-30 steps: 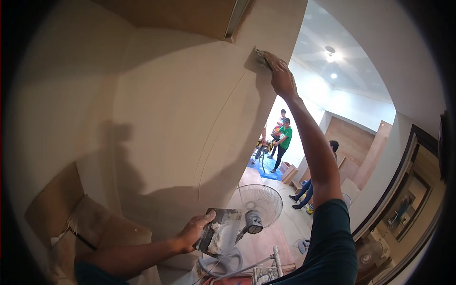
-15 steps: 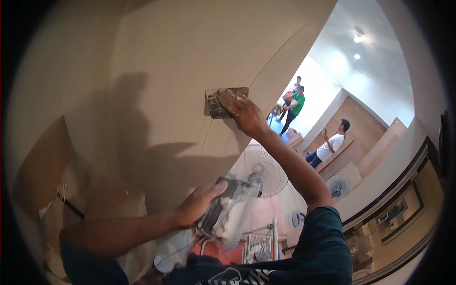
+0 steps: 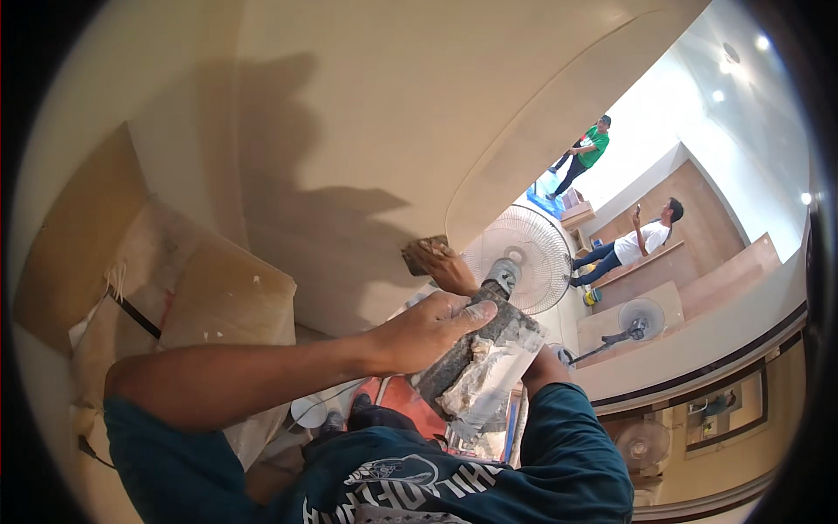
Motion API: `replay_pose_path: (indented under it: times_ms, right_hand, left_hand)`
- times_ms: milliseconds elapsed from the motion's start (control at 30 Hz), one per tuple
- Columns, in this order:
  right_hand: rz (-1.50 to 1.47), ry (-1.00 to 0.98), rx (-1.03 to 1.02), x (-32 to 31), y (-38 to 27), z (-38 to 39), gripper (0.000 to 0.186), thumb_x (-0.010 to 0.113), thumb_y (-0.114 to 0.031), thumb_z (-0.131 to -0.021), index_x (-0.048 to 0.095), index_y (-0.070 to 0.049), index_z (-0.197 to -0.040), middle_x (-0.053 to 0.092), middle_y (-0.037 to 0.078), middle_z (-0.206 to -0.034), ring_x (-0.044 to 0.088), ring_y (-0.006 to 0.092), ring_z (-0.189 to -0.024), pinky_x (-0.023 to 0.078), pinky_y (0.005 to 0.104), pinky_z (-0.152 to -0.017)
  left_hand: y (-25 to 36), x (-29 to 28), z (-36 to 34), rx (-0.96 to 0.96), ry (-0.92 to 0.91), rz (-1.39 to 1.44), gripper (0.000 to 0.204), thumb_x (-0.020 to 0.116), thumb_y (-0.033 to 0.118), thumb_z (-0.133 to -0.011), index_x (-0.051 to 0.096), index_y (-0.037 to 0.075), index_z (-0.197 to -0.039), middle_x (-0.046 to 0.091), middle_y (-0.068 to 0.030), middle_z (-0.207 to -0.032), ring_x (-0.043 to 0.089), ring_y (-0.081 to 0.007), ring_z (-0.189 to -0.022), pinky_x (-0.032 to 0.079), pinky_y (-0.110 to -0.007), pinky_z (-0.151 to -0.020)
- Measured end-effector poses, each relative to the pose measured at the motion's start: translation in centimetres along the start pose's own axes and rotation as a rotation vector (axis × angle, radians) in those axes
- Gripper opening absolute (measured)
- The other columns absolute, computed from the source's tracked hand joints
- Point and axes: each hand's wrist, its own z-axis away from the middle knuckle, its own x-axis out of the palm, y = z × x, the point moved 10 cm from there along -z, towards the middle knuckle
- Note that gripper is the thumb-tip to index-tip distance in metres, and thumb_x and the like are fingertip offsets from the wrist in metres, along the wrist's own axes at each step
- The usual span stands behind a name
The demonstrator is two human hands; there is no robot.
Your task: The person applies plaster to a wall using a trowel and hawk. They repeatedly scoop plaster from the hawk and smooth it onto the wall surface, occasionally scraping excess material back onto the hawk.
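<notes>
My left hand [image 3: 435, 332] grips a dark, flat putty board [image 3: 508, 325], its thumb on top. A thick lump of whitish putty [image 3: 467, 384] lies on the board, over its lower part. Beyond it, my right hand [image 3: 447, 265] presses a flat putty spreader [image 3: 416, 253] to the beige wall [image 3: 375, 113], low down near the wall's right edge. The fingers lie spread along the back of the blade. Part of my right forearm is hidden behind the board. A thin curved ridge line runs up the wall from near the spreader.
A large pedestal fan [image 3: 550, 271] stands just beyond the board, a second fan [image 3: 642, 321] farther right. A person in green [image 3: 595, 146] and a person in white [image 3: 630, 246] are across the room. Brown sheet panels [image 3: 223, 301] lean at left; a dark-framed mirror [image 3: 724, 410] is at right.
My right hand has slid the spreader down the wall, from mid-height to low down. My left hand has raised the putty board up and rightward, close to it. The view has shifted.
</notes>
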Motion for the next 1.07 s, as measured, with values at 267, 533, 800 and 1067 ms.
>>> replay_pose_path:
  times_ms: [267, 533, 800, 1067]
  right_hand:
    - [-0.554, 0.205, 0.448, 1.5, -1.9, 6.4, 0.052, 0.056, -0.026, -0.086, 0.053, -0.018, -0.137, 0.066, 0.007, -0.122, 0.064, 0.0263, -0.105, 0.05, 0.0389, -0.09]
    - [-1.468, 0.591, 1.775, -0.7, -5.4, 24.4, 0.026, 0.059, -0.015, -0.092, 0.064, 0.0, -0.112, 0.071, 0.01, -0.096, 0.066, 0.0208, -0.084, 0.05, 0.0328, -0.08]
    - [-1.852, 1.303, 1.848, -4.5, -6.8, 35.0, 0.031, 0.065, -0.007, -0.087, 0.063, 0.002, -0.117, 0.069, 0.009, -0.107, 0.064, 0.0164, -0.094, 0.048, 0.0291, -0.088]
    - [-1.282, 1.432, 1.804, -17.4, -1.0, 37.2, 0.037, 0.07, -0.01, -0.088, 0.059, 0.003, -0.121, 0.07, 0.01, -0.108, 0.065, 0.0163, -0.095, 0.049, 0.0318, -0.091]
  left_hand:
    - [-0.5, -4.5, 1.3, -0.153, 0.325, 0.029, 0.038, 0.048, 0.035, -0.103, 0.063, 0.001, -0.112, 0.066, -0.0046, -0.098, 0.061, -0.0106, -0.089, 0.05, -0.028, -0.083]
    - [-0.8, -6.7, -0.4, -0.228, 0.378, 0.223, 0.032, 0.048, 0.031, -0.1, 0.059, 0.006, -0.118, 0.066, -0.0069, -0.107, 0.066, -0.0185, -0.095, 0.054, -0.036, -0.087]
    - [-6.1, -4.3, -3.3, -0.381, 0.417, 0.167, 0.035, 0.05, 0.033, -0.1, 0.056, 0.006, -0.122, 0.066, -0.0093, -0.112, 0.067, -0.0221, -0.098, 0.055, -0.04, -0.089]
    - [-13.2, 2.6, -15.6, -0.251, 0.442, 0.228, 0.038, 0.048, 0.031, -0.101, 0.051, 0.004, -0.129, 0.063, -0.0122, -0.118, 0.065, -0.0232, -0.106, 0.053, -0.043, -0.093]
